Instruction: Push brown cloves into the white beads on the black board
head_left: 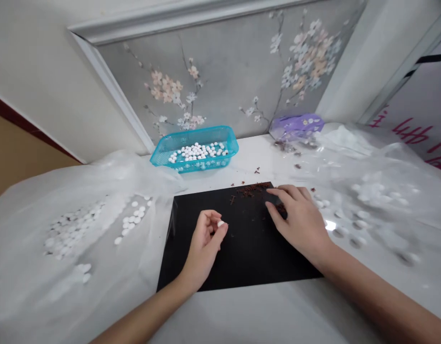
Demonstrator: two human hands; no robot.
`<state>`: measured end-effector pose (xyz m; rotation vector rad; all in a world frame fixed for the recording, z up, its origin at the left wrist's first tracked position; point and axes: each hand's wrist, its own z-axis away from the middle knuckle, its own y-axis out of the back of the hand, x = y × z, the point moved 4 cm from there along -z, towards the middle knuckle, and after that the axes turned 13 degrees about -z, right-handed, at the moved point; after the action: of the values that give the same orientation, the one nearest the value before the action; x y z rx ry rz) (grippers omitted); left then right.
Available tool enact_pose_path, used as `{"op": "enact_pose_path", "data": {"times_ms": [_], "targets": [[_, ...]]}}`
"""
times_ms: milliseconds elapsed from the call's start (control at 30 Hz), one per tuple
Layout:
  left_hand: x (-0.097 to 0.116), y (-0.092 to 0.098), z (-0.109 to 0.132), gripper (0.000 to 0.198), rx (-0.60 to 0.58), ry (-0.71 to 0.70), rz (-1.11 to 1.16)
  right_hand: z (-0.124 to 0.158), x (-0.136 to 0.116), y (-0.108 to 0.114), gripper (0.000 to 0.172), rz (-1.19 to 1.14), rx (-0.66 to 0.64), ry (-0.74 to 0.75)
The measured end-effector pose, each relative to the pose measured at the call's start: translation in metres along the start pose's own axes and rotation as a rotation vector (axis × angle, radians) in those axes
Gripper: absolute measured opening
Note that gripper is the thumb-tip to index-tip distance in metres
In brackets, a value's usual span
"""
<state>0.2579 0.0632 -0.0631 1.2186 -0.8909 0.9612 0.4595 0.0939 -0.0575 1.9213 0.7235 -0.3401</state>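
Observation:
Between the thumb and fingers of my left hand (208, 241) is a small white ball (221, 223), held above the black mat (220, 265). My right hand (299, 220) is at the mat's far right, its thumb and index finger apart and nothing visible between them. Close to those fingertips lies a loose pile of small reddish-brown, twig-like bits (252, 190), spread along the mat's far edge. More of these bits are partly hidden behind my right hand.
A blue plastic basket (192, 166) holding many white balls stands against the wall panel. Clear plastic sheeting (109, 177) with white balls (71, 229) covers the left side. On the right, more plastic (385, 167) lies over blurred white pieces, with a purple packet (299, 125) behind.

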Motion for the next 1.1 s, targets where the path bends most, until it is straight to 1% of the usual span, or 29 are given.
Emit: {"op": "enact_pose_path", "data": {"times_ms": [100, 133, 200, 300, 367, 433, 467, 533, 567, 633, 700, 767, 867, 967, 1100], "targets": [[-0.003, 0.007, 0.000, 0.014, 0.117, -0.005, 0.027, -0.002, 0.009, -0.010, 0.040, 0.110, -0.116, 0.077], [-0.004, 0.008, 0.000, 0.014, 0.134, 0.000, 0.040, -0.002, 0.011, -0.013, 0.040, 0.115, -0.143, 0.087], [-0.006, 0.009, -0.001, 0.014, 0.127, 0.007, 0.063, -0.001, 0.015, -0.017, 0.034, 0.083, -0.167, 0.085], [-0.006, 0.007, -0.003, 0.016, 0.105, 0.025, 0.069, -0.002, 0.016, -0.015, 0.028, 0.001, -0.146, 0.089], [-0.005, 0.007, -0.002, 0.021, 0.128, 0.024, 0.067, -0.003, 0.014, -0.011, 0.026, -0.062, -0.098, 0.096], [-0.003, 0.006, -0.001, 0.023, 0.141, -0.007, 0.059, -0.003, 0.009, -0.005, 0.024, -0.191, -0.041, 0.075], [-0.001, 0.005, 0.000, 0.021, 0.134, -0.025, 0.050, -0.002, 0.006, -0.003, 0.022, -0.291, -0.026, 0.042], [0.001, 0.002, 0.002, 0.015, 0.098, -0.050, 0.022, 0.001, -0.002, -0.002, 0.017, -0.547, -0.046, -0.101], [0.001, 0.001, 0.003, 0.014, 0.076, -0.056, 0.011, 0.004, -0.005, -0.005, 0.016, -0.687, -0.089, -0.210], [0.002, -0.003, 0.004, 0.015, 0.035, -0.070, 0.002, 0.011, -0.015, -0.013, 0.020, -0.957, -0.221, -0.431], [0.003, -0.005, 0.005, 0.017, 0.010, -0.085, 0.020, 0.018, -0.025, -0.020, 0.025, -1.183, -0.350, -0.568], [0.004, -0.006, 0.004, 0.016, -0.001, -0.087, 0.042, 0.022, -0.033, -0.025, 0.026, -1.342, -0.442, -0.608], [0.004, -0.006, 0.003, 0.009, -0.011, -0.074, 0.053, 0.025, -0.038, -0.028, 0.025, -1.449, -0.523, -0.606], [0.004, -0.006, 0.002, 0.009, -0.009, -0.061, 0.041, 0.026, -0.037, -0.029, 0.026, -1.477, -0.545, -0.621], [0.003, -0.006, 0.002, 0.010, -0.007, -0.051, 0.006, 0.029, -0.038, -0.031, 0.027, -1.499, -0.544, -0.648]]}}
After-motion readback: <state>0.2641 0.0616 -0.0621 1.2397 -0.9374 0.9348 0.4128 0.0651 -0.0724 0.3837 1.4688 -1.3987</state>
